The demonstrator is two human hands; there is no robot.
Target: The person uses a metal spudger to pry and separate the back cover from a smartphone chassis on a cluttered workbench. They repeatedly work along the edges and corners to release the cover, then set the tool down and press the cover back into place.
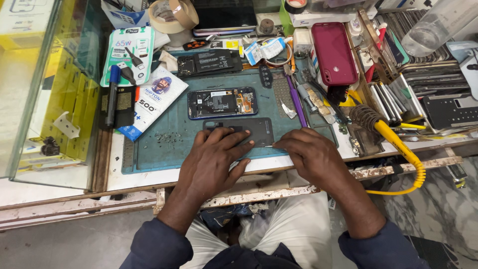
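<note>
At the mat's front edge, the left hand (215,152) lies spread on the dark back cover (249,130), steadying it, while the right hand (308,154) pinches a thin tool (268,146) to its corner.

So here's how our bench sits: the work mat (164,149) lies in the middle of the bench, and on it, nearest to us, is the phone back cover (254,130), with our left hand (211,159) flat on its left part and our right hand (311,154) at its right edge. Just behind the cover lies the opened phone (222,103), and behind that a separate phone frame (209,62). Left of the mat we've got a pen (112,94) on some flat packets. Right of the mat lies a soldering iron (383,130), with a cased phone (333,53) behind it. A tape roll (173,15) sits at the far back.
</note>
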